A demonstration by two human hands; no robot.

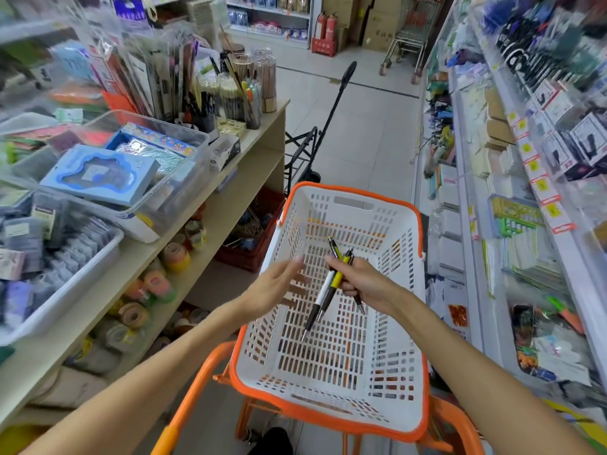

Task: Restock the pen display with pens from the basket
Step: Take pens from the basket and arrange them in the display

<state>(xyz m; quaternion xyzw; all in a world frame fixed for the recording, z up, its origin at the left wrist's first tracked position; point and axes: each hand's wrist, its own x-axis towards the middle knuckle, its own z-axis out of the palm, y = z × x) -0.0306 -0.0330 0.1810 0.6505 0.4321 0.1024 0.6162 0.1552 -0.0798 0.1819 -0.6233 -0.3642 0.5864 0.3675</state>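
My basket (331,382) sits on a cart frame (197,382) directly before me, shelving to either side. Above it, my right hand (364,284) holds three pens (328,290); my left hand (276,284) lies just left of them.

left shelves (49,93): goods motion-blurred, labels unreadable | right shelves (542,77): blurred, price tags illegible | pens (331,284): middles hidden inside right hand (364,284), count unclear | orange cart (197,389): cut off by bottom edge | both forearms: cut off by bottom edge
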